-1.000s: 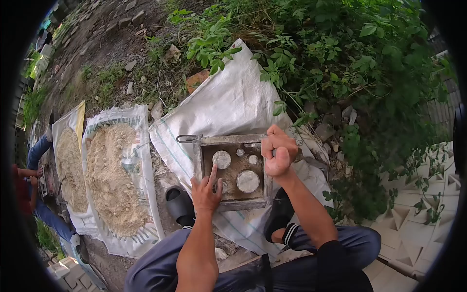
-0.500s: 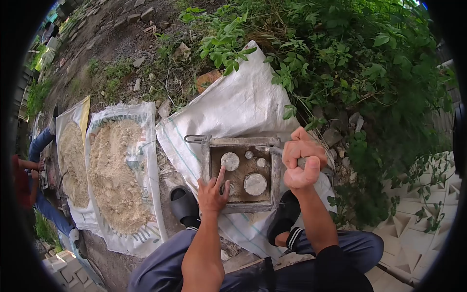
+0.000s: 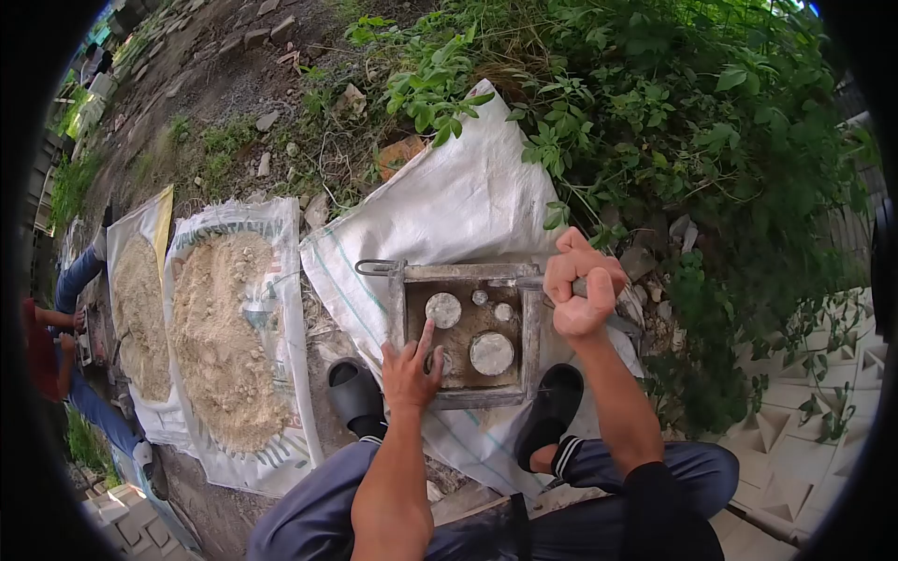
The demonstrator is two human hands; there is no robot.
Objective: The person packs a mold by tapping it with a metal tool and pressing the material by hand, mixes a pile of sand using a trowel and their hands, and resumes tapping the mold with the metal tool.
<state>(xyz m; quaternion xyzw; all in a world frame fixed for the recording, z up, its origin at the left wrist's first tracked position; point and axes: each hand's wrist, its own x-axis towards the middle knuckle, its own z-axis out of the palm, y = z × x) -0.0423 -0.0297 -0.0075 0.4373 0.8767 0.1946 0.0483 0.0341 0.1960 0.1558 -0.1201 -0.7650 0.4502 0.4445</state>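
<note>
A square wooden frame (image 3: 528, 341) filled with brown sand lies on a white sack (image 3: 449, 220). Set in the sand are several pale round pieces, among them an upper-left disc (image 3: 442, 310) and a larger lower-right disc (image 3: 492, 354). My left hand (image 3: 408, 374) is open over the frame's left part, its index fingertip at the upper-left disc's lower edge; another round piece is partly hidden beside it. Closed around a grey tool (image 3: 621, 323), my right hand (image 3: 585, 285) is raised by the frame's upper right corner. Most of the tool is hidden.
On the left, two sacks hold pale powder: a nearer heap (image 3: 229, 337) and a farther heap (image 3: 140, 318). Another person (image 3: 56, 346) sits at the far left edge. Leafy plants (image 3: 645, 122) grow at the upper right, above patterned tiles (image 3: 795, 421). My sandals flank the frame.
The view has shifted, so the frame appears farther right. My right hand has moved off the frame's right edge, dipped, then risen slightly. My left index finger stays at the upper-left disc.
</note>
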